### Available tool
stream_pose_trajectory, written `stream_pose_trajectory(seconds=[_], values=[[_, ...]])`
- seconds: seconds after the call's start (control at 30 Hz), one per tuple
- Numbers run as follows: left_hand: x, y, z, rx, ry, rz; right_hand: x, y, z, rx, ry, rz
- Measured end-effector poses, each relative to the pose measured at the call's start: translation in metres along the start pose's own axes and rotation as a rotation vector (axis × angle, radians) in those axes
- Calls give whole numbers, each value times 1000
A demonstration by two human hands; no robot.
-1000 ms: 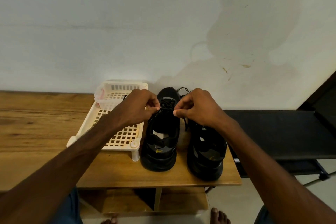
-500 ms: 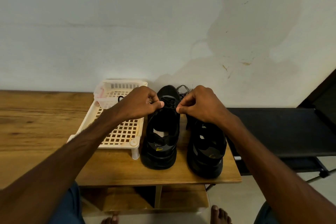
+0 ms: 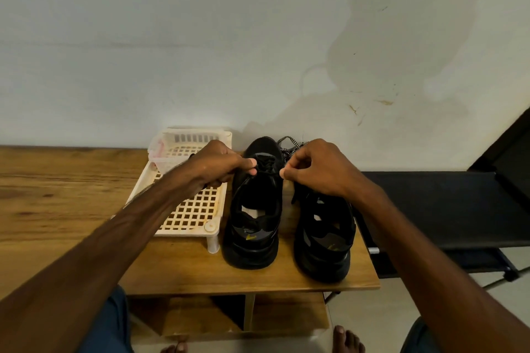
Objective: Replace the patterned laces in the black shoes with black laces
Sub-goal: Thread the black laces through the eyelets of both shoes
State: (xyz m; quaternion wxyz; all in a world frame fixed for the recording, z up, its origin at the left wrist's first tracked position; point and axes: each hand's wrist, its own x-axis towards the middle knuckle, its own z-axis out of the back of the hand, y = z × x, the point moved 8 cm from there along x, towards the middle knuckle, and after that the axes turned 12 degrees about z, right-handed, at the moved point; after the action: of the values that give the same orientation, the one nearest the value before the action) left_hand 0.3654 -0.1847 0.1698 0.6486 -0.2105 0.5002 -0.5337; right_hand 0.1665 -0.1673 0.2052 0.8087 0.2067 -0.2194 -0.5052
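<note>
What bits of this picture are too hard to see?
Head view only:
- Black lace, pinched by left hand and right hand: black against the black shoe, its path is lost.
- Other shoe: toe behind the right hand.
- Patterned laces: partly behind that hand.
- Pink thing in the basket: blurred, too small.
- Feet: cut by the bottom edge.

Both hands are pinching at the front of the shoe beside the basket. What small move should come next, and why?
Probably draw both ends outward evenly to snug the black lace. The left hand and right hand each seem to pinch it over the shoe, and the patterned laces already lie behind it.
</note>
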Motion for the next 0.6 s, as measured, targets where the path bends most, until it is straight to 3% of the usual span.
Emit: stream_pose_trajectory(seconds=[0.2,0.6], values=[[-12,-20,-9,80,-87,-189,0,32,-16,-27,122,150],[-20,-34,-23,315,-119,-434,13,46,-15,15,-25,155]])
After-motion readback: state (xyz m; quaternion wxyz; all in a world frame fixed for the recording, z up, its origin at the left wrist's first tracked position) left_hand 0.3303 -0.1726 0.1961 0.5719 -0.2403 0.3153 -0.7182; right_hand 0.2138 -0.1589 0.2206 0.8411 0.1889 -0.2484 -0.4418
